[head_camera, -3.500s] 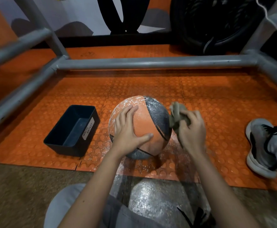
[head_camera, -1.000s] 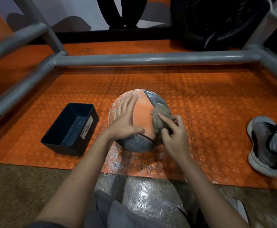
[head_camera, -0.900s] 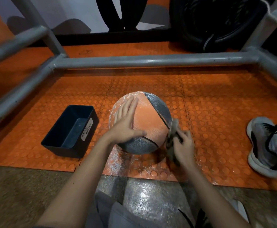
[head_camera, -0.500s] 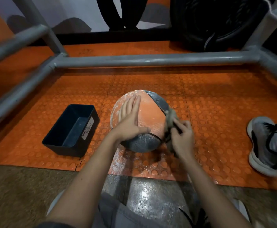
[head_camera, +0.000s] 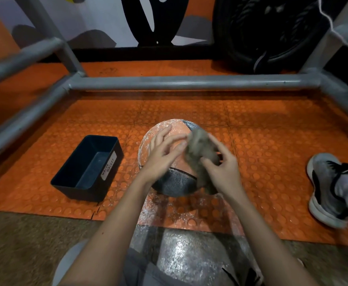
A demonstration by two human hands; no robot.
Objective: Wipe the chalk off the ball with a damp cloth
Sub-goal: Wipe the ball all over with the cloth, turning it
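My left hand [head_camera: 162,154] lies flat, fingers straight, on the ball [head_camera: 175,182], and just beside it my right hand [head_camera: 223,172] presses the cloth [head_camera: 200,149] it grips.

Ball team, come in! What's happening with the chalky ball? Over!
Left hand flat on ball. Right hand pinches cloth against ball's top. Chalk on its left rim. Nothing blocking; black bin sits apart, left.

One orange-and-grey chalk-dusted ball [head_camera: 175,182]; one crumpled grey cloth [head_camera: 200,149]; two bare hands, the left hand [head_camera: 162,153] and the right hand [head_camera: 224,172]; one dark rectangular plastic bin [head_camera: 82,162] at left; one grey-and-black sneaker [head_camera: 324,182] at right; one black tyre [head_camera: 262,27] far right.
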